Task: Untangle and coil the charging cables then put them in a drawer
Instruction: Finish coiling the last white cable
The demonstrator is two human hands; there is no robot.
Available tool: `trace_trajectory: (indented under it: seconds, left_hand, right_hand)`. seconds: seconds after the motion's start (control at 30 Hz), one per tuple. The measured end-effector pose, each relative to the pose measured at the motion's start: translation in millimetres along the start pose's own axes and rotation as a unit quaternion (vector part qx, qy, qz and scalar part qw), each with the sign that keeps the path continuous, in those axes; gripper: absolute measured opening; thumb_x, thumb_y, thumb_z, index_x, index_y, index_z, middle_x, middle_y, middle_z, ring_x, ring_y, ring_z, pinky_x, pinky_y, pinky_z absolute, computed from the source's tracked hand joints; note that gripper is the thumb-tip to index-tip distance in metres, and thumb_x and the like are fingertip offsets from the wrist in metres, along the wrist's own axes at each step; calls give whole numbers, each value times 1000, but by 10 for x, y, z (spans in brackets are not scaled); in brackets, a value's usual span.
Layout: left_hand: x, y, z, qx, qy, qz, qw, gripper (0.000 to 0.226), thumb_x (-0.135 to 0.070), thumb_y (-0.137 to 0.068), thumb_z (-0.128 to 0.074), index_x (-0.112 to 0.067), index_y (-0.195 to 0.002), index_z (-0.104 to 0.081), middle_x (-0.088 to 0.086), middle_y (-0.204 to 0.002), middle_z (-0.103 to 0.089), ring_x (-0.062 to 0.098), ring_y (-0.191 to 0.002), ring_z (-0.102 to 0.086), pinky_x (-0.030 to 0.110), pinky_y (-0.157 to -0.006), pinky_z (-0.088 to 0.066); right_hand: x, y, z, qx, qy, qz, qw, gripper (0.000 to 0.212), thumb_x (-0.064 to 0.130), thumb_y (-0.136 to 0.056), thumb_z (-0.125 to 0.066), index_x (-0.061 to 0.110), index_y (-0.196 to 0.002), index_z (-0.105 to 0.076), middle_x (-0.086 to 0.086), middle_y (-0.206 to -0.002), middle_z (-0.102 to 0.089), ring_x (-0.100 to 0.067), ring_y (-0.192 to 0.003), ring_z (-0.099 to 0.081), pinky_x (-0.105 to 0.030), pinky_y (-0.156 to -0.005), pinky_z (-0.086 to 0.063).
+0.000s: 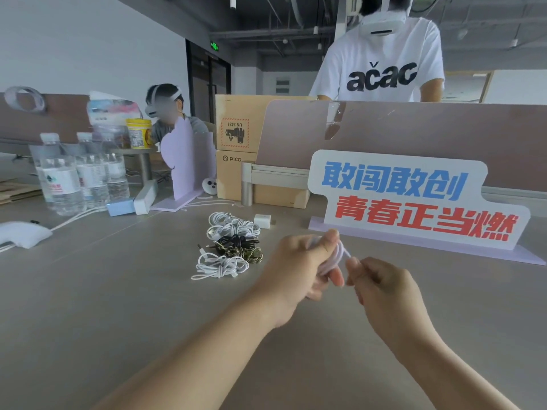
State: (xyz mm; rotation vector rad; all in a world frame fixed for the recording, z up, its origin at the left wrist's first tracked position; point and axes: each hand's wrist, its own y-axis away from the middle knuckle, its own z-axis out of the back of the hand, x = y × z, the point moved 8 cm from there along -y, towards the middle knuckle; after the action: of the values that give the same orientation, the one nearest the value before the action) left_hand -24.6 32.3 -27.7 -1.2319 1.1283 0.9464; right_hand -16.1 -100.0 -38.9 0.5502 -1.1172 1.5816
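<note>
left hand (299, 263) grips white cable coil (337, 258), right hand (381, 284) pinches its loose end, hands almost touching.

Head-worn wide-angle view, forward and down, close over the desk (118, 306).

A heap of cables (231, 247) lies mid-desk (118, 291), a plug (262, 221) just behind it. A sign (414, 202) stands to the right, bottles (80, 179) far left, boxes (236, 134) behind the heap.

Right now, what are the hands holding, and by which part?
The left hand grips a white cable by its coiled loops; the right hand pinches its loose strand beside the coil.
</note>
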Motion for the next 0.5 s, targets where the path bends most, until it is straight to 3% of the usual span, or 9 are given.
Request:
trace_trajectory:
  seconds: [0.07, 0.13, 0.2, 0.3, 0.4, 0.5]
  left_hand:
    - [87, -35, 139, -76, 4, 33, 997, 43, -38, -97, -50, -1, -76, -60, 5, -54, -57, 10, -35, -30, 14, -39, -21]
    - [148, -35, 239, -138, 7, 43, 989, 39, -37, -97, -50, -7, -73, -56, 2, -53, -57, 11, -35, -31, 15, -39, -22]
    - [106, -20, 332, -182, -87, 9, 979, 41, -37, -96, -51, -14, -62, -53, 0, -53, -58, 11, -38, -37, 19, -42, -27]
    - [11, -18, 429, -214, -252, -43, 943, 44, -37, -94, -51, -16, -55, -49, 4, -53, -53, 9, -44, -40, 21, -46, -29]
    - [103, -78, 472, -218, -336, 0, 916, 50, -40, -96, -46, -16, -53, -41, 2, -51, -42, 13, -48, -38, 21, -46, -26]
    - [264, -146, 548, -222, -254, 51, 940, 55, -39, -98, -42, -15, -49, -41, 5, -57, -57, 20, -43, -37, 26, -47, -29]
  right_hand:
    - [-16, 47, -173, 60, 31, -17, 998, 36, 32, -93, -51, 14, -65, -63, 2, -50, -47, -12, -44, -37, -22, -43, -29]
    - [26, 121, -336, 116, 74, -7, 990, 30, 29, -94, -50, 15, -74, -67, 4, -51, -47, -7, -39, -37, -18, -39, -28]
    - [96, 183, -433, 149, 115, 18, 982, 29, 28, -95, -48, 11, -78, -64, 2, -53, -45, -11, -43, -34, -23, -43, -27]
    - [177, 228, -433, 146, 160, 39, 976, 39, 30, -95, -46, 12, -60, -42, 1, -49, -38, -15, -48, -29, -30, -49, -25]
    - [244, 275, -438, 162, 194, 59, 966, 44, 32, -95, -45, 14, -56, -34, -2, -49, -36, -15, -48, -29, -29, -49, -26]
    - [297, 330, -479, 186, 217, 85, 955, 45, 32, -95, -43, 16, -54, -31, -3, -51, -34, -16, -48, -28, -27, -47, -24]
